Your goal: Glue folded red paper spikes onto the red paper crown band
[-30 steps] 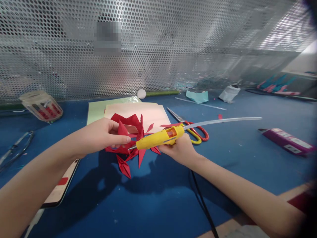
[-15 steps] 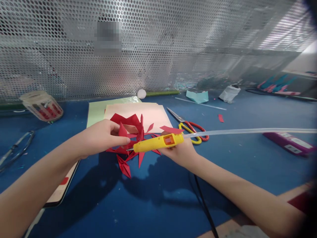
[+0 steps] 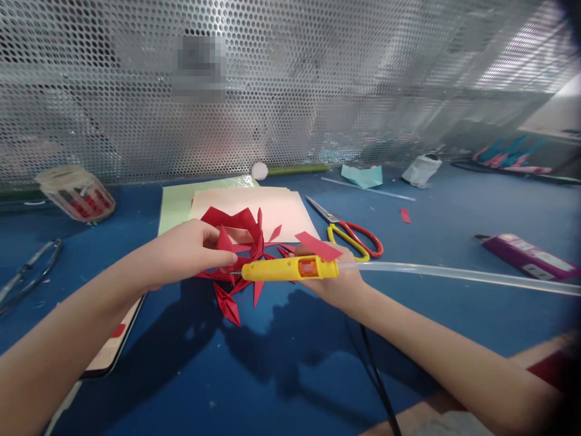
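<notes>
Turned slightly since a second ago, the yellow plastic glue gun now sits nearly level, its long translucent glue stick running just past three o'clock where earlier it pointed just short of it. Beside it, the narrow red paper strip slants more steeply than before; I can't tell how it is held. From where I stand, the right hand has its fingers wrapped around the gun, mostly hidden behind the body. The left hand barely shifts, thumb and fingers pinching a pointed petal of the spiky red folded-paper piece. That piece is in the middle of the blue desk, and the gun's metal tip is right by the left fingers; whether it touches the paper, I can't tell. Around the red piece, the cream paper sheets lie toward twelve, the red-and-yellow-handled scissors at two, the clear jar with red contents near ten and the flat phone toward eight.
</notes>
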A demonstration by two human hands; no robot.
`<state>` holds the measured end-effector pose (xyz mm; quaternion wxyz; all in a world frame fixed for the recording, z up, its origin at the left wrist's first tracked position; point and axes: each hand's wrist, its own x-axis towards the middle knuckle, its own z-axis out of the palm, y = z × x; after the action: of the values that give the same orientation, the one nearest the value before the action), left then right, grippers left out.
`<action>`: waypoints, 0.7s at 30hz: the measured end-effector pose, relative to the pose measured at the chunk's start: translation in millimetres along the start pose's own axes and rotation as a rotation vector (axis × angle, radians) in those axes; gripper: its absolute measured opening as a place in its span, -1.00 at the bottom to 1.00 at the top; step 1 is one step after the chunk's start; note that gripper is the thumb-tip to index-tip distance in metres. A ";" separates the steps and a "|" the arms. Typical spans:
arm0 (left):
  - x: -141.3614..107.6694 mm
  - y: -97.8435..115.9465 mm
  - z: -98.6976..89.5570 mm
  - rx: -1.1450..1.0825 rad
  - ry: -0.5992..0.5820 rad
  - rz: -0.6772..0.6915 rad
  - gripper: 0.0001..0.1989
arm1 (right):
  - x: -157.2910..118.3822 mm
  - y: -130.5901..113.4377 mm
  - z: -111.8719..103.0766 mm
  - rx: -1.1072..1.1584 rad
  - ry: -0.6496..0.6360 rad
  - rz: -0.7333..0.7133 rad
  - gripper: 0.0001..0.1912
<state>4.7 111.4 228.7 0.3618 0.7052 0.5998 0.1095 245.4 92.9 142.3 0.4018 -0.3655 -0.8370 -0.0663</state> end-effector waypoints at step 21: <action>-12.6 0.9 -22.9 -0.320 -0.137 0.175 -0.85 | 1.9 2.4 8.6 0.092 -0.001 0.241 -0.89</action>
<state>-11.3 108.4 249.2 0.4984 0.6939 0.4852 0.1862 240.8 99.2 137.5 0.4229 -0.4446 -0.7893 0.0210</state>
